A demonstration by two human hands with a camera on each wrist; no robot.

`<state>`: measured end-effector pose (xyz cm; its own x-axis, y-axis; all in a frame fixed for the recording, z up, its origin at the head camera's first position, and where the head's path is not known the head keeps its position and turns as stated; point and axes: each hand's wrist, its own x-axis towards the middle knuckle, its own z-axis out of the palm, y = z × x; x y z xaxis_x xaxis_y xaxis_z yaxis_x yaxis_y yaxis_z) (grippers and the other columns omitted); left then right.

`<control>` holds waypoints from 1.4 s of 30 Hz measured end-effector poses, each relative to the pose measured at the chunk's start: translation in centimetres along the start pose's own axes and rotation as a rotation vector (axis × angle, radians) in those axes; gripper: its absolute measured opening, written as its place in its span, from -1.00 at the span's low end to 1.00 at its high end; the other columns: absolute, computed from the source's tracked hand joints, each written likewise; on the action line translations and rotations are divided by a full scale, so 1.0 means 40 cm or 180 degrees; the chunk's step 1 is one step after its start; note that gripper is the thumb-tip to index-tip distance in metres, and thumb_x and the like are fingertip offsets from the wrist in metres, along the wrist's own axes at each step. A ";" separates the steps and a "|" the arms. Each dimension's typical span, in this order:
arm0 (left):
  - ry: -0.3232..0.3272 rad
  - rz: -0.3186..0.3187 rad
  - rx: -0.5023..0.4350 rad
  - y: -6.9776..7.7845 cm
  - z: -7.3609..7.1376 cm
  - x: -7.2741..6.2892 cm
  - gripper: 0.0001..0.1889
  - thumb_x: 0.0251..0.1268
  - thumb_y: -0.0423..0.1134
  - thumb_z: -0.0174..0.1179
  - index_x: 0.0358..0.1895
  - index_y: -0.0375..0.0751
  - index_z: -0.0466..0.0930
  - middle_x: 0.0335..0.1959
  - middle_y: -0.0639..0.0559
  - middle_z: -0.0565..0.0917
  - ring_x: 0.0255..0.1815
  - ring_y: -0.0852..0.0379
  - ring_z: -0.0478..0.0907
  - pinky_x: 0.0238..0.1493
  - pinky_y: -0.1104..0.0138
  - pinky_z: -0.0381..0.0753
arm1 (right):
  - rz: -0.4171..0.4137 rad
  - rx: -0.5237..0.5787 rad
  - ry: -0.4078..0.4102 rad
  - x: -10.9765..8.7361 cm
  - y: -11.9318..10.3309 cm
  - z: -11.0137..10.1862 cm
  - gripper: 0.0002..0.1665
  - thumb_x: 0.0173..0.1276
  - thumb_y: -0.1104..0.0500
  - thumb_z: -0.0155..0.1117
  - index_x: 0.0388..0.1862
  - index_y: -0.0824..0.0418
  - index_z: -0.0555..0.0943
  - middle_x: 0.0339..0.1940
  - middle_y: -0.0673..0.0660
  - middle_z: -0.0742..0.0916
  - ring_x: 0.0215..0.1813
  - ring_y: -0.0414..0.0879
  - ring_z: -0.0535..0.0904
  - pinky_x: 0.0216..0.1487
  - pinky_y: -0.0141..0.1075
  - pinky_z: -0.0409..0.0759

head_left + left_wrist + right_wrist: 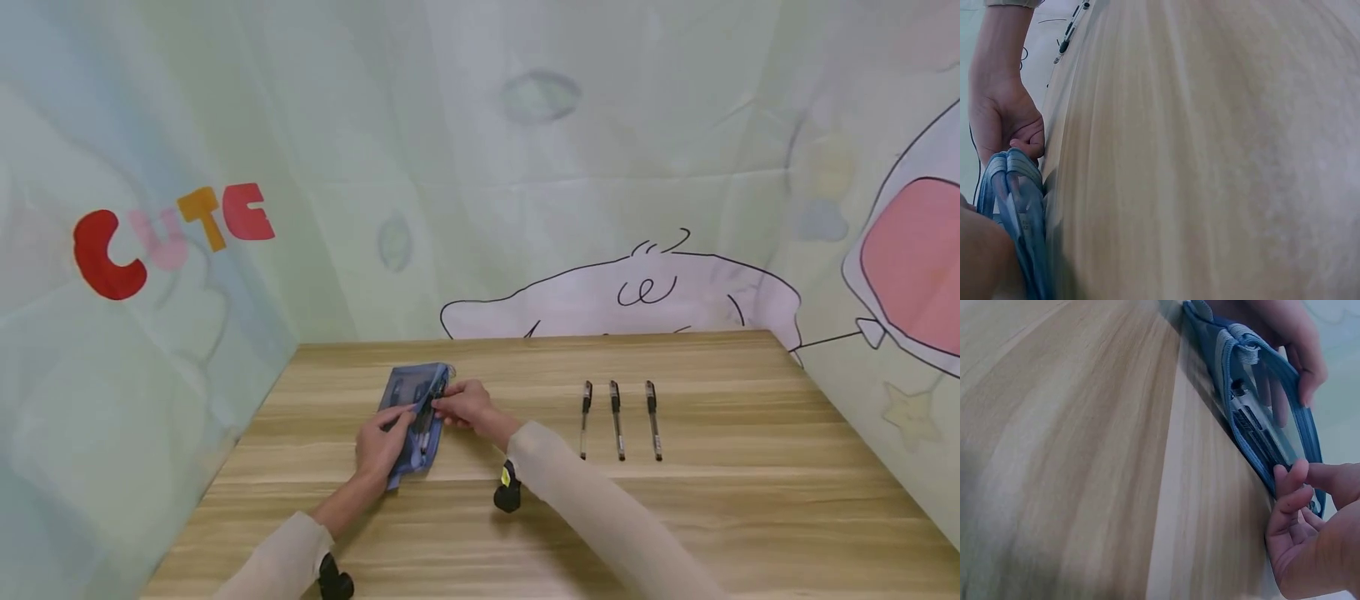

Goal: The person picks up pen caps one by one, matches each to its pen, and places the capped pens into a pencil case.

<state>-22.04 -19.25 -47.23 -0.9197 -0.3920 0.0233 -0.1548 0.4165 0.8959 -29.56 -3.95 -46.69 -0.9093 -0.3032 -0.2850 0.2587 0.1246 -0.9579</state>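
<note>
A blue see-through mesh pencil pouch point(405, 385) is tilted on the table, with its zipped side spread apart. Several dark pens point(1257, 428) lie inside it, their clips and barrels showing through the opening. My left hand point(381, 446) grips the pouch along one side of the opening, thumb on top. Across from it, my right hand point(467, 404) has its thumb and fingers curled together at the opening's edge, pinching the rim close to the pens. In the right wrist view, the right thumb point(1335, 478) crosses the rim; part of the pinch is hidden.
Three black-capped pens, the left pen point(586, 419), the middle pen point(617, 419) and the right pen point(654, 419), lie side by side on the wooden table point(720, 517), right of the pouch. A printed cloth backdrop point(465, 167) rises behind the table's far edge.
</note>
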 end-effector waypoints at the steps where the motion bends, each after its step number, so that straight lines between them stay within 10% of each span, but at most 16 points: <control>1: 0.0000 0.0015 -0.0007 0.001 0.000 0.000 -0.70 0.31 -0.21 0.25 0.06 -0.14 0.77 0.20 -0.15 0.72 0.35 -0.14 0.55 0.49 0.03 0.41 | -0.0008 -0.0010 0.0010 0.000 0.000 0.001 -0.62 0.36 0.29 0.40 0.09 0.42 0.58 -0.53 0.09 0.78 -0.69 -0.31 0.51 -0.69 -0.54 0.34; 28: 0.0001 0.0073 -0.0132 -0.001 -0.002 0.001 -0.73 0.30 -0.19 0.31 0.03 -0.11 0.80 0.18 -0.09 0.74 0.32 -0.05 0.59 0.35 0.19 0.48 | 0.0011 0.0011 -0.0346 -0.017 0.000 0.013 -0.58 0.46 0.34 0.23 0.26 0.45 0.54 -0.17 0.38 0.83 -0.66 -0.29 0.57 -0.64 -0.54 0.54; 35: -0.0037 0.0012 -0.0130 -0.001 0.002 -0.001 -0.70 0.31 -0.16 0.30 0.06 -0.11 0.78 0.23 -0.10 0.71 0.39 -0.08 0.53 0.48 0.12 0.44 | -0.0067 -0.0347 -0.0517 -0.052 -0.013 -0.084 -0.61 0.47 0.34 0.20 0.22 0.49 0.56 -0.46 0.17 0.81 -0.68 -0.31 0.53 -0.67 -0.54 0.40; 42: -0.0084 0.0040 -0.0075 -0.005 -0.006 0.000 -0.70 0.34 -0.14 0.30 0.08 -0.09 0.77 0.25 -0.10 0.69 0.40 -0.10 0.51 0.51 0.06 0.41 | 0.0033 -0.0515 -0.0438 -0.109 -0.028 -0.250 -0.57 0.54 0.28 0.18 0.30 0.46 0.52 -0.22 0.30 0.83 -0.59 -0.28 0.60 -0.53 -0.51 0.53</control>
<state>-21.91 -19.53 -47.31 -0.9308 -0.3649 0.0230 -0.1351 0.4017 0.9058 -29.13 6.66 -44.01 -0.8509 -0.4260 -0.3074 0.2019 0.2751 -0.9400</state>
